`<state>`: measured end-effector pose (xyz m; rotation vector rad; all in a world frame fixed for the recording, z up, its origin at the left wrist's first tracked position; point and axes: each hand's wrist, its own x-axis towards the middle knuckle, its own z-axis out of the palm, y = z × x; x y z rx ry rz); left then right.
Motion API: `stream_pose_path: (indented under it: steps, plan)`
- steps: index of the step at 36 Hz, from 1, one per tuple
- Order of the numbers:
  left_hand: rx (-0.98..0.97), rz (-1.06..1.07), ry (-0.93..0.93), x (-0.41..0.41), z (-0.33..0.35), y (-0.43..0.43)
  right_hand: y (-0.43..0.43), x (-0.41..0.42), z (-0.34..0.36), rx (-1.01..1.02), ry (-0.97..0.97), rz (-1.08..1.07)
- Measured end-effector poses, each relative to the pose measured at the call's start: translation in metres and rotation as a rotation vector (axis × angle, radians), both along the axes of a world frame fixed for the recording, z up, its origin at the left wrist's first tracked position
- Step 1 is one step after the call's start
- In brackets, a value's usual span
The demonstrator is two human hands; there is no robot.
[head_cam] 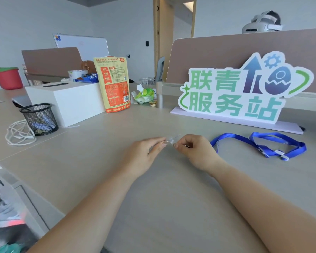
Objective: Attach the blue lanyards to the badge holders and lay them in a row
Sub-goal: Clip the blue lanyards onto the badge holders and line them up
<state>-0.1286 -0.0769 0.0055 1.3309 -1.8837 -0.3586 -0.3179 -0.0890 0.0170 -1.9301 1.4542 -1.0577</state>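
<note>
Straight ahead, two bare forearms reach out from the bottom of the view over a pale beige table [171, 207] and converge near its middle. The left hand [146, 152] angles in from the left, its thumb and forefinger stretched towards the right and pinching one end of a small clear plastic piece [172, 139]. The right hand [193, 150] comes in from the right with its back turned up and its fingers curled under; its thumb and forefinger pinch the other end of the same piece. The piece is held just above the tabletop between the two sets of fingertips. It is transparent and blurred, so its exact shape cannot be made out.

Blue lanyards [259, 143] lie in loose overlapping loops on the table to the right of the right hand, near it but not touching it, with small pale clips at their lower ends.

Behind the lanyards stands a white sign [235, 92] with green Chinese characters, a blue arrow and an egg motif. Further left are an orange snack pouch [114, 83] leaning on a white box [67, 99], a black mesh pen cup [39, 118], a coiled white cable [19, 133] and, far back, a red bucket [6, 77]
</note>
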Motion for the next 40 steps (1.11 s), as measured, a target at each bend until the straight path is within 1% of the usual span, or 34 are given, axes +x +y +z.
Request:
stream_pose_path:
  steps: [4, 6, 8, 11, 12, 15, 17, 20, 23, 24, 26, 28, 29, 31, 33, 37, 40]
  plan:
    - [-0.016, -0.023, 0.010, -0.003, 0.002, 0.004, 0.004, -0.001, 0.006, -0.013, 0.156, -0.062]
    - [-0.051, -0.018, -0.031, -0.006, 0.004, 0.007, 0.005, -0.003, 0.011, -0.033, 0.235, -0.098]
    - [-0.094, 0.003, -0.075, -0.010, 0.004, 0.008, 0.005, -0.005, 0.015, -0.028, 0.245, -0.103]
    - [-0.096, 0.017, -0.088, -0.014, 0.005, 0.006, 0.003, -0.007, 0.014, -0.033, 0.260, -0.115]
    - [-0.108, 0.026, -0.079, -0.016, 0.005, 0.006, 0.003, -0.008, 0.012, -0.091, 0.320, -0.142]
    - [-0.142, 0.117, -0.017, -0.017, 0.006, 0.005, 0.005, -0.010, 0.005, -0.380, 0.551, -0.258]
    - [-0.136, 0.145, 0.017, -0.014, 0.006, 0.003, 0.005, -0.012, 0.003, -0.430, 0.585, -0.261]
    - [-0.098, 0.083, 0.007, -0.012, 0.006, 0.003, 0.004, -0.021, 0.004, -0.377, 0.556, -0.264]
    - [-0.054, 0.047, -0.083, -0.016, 0.005, 0.002, 0.000, -0.035, 0.003, -0.244, 0.520, -0.291]
    - [-0.064, 0.026, -0.148, -0.018, 0.005, 0.002, -0.001, -0.040, 0.004, -0.187, 0.488, -0.300]
    - [-0.099, -0.012, -0.366, -0.023, 0.004, 0.001, -0.001, -0.054, 0.004, -0.100, 0.458, -0.322]
    - [-0.069, -0.023, -0.572, -0.026, 0.003, -0.004, -0.001, -0.071, 0.003, -0.045, 0.531, -0.364]
    - [-0.052, -0.023, -0.617, -0.028, 0.003, -0.007, 0.000, -0.081, 0.002, -0.022, 0.567, -0.387]
    - [-0.029, -0.026, -0.619, -0.035, 0.002, -0.013, 0.002, -0.100, 0.000, 0.017, 0.572, -0.404]
    - [-0.011, -0.033, -0.604, -0.048, 0.002, -0.018, 0.006, -0.112, 0.000, 0.037, 0.521, -0.391]
    - [0.075, -0.065, -0.555, -0.080, 0.002, -0.024, 0.018, -0.125, 0.001, 0.004, 0.479, -0.377]
    - [0.114, -0.076, -0.541, -0.101, 0.004, -0.030, 0.022, -0.135, 0.004, 0.027, 0.478, -0.378]
